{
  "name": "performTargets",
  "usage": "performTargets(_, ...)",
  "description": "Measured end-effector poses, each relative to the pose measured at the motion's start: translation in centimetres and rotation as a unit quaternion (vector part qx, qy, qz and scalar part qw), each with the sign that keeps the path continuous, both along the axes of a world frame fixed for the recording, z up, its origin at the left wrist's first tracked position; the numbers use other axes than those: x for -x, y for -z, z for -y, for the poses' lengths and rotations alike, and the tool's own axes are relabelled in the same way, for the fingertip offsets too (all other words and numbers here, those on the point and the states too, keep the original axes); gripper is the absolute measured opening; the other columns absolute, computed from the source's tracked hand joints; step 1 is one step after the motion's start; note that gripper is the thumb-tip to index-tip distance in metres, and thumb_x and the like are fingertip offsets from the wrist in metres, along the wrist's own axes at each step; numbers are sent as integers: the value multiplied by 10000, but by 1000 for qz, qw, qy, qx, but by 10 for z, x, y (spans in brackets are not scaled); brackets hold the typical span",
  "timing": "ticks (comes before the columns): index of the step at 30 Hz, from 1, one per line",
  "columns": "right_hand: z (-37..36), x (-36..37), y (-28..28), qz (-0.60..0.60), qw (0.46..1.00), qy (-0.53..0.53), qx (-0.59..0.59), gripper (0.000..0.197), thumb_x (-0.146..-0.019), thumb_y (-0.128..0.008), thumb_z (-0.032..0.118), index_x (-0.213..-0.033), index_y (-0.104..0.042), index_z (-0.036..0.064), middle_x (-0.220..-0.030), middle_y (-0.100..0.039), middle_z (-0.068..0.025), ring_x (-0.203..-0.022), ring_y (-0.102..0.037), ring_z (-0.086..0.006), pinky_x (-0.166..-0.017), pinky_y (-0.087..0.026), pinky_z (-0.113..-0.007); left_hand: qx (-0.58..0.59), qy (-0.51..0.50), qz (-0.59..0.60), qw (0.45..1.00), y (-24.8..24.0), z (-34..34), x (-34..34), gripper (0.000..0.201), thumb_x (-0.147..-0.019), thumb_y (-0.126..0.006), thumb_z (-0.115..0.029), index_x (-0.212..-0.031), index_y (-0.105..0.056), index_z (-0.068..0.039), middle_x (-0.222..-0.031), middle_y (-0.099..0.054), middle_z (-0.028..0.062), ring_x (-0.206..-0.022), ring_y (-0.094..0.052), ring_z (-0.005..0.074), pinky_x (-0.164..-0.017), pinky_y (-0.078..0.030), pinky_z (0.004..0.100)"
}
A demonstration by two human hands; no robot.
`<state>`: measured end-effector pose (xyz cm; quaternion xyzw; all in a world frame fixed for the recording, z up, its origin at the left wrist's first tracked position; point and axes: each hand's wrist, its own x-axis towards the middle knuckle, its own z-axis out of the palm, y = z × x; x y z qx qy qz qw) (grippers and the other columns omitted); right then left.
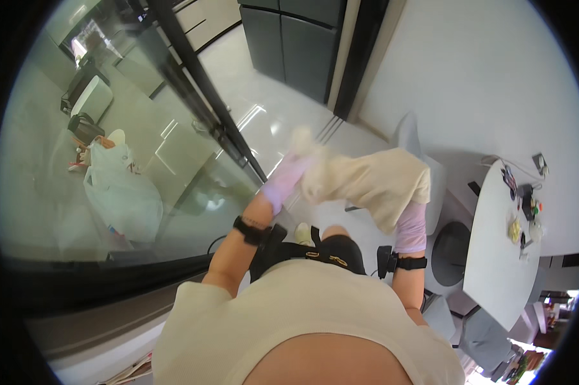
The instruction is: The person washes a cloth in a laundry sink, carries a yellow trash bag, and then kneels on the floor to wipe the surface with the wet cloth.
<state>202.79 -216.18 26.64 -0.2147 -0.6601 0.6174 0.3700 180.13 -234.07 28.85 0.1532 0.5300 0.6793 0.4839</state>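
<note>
A beige cloth [366, 179] stretches between my two hands in front of me, its left end blurred by motion. My left hand [286, 179], in a pinkish-lilac glove, is closed on that left end. The cloth drapes over my right hand [411, 228] and hides its fingers. Only the pink glove's cuff and wrist part show there, so I cannot tell whether that hand grips the cloth. Just left of my left hand stands a glass door [174, 160] with a black frame.
A white table [494, 256] with small items stands at the right, with grey chairs [408, 141] beside it. Beyond the doorway is a dark grey cabinet-like appliance [296, 48]. A floor track [331, 128] crosses the doorway. Through the glass, a pale plastic bag [122, 192] is visible.
</note>
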Motion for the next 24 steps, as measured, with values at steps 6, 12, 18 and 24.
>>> performTargets(6, -121, 116, 0, -173, 953, -34, 245, 337, -970, -462, 181, -1275, -441, 38, -1212, -555, -95, -1093, -553, -213, -939, -465, -347, -77, -87, 33, 993, -6, -146, 83, 494, -885, -587, -169, -1340, -425, -62, -1234, -541, 89, -1129, -533, 182, -921, -465, 319)
performTargets(12, -215, 266, -4, -206, 899, -216, 321, 383, -1002, -366, 311, -1258, -468, 43, -1185, -584, -102, -1053, -585, -224, -905, -498, -360, -87, -160, 11, 983, 0, -205, 201, 487, -876, -622, -267, -1291, -468, -65, -1158, -575, 67, -1076, -551, 167, -895, -472, 313)
performTargets(18, -242, 409, -4, -110, 873, -318, 352, 364, -1002, -373, 292, -1237, -485, 37, -1182, -586, -107, -1061, -582, -227, -916, -493, -363, 24, -363, -3, 931, 47, -135, 319, 418, -889, -606, -299, -1213, -524, -48, -1102, -614, 67, -999, -601, 165, -862, -501, 312)
performTargets(24, -245, 553, 13, -27, 847, -395, 355, 346, -1002, -380, 273, -1217, -502, 31, -1180, -589, -112, -1069, -579, -230, -928, -489, -366, 21, -505, 34, 862, 82, -51, 399, 327, -921, -536, -195, -1201, -524, -27, -1108, -624, 80, -1005, -615, 188, -860, -513, 331)
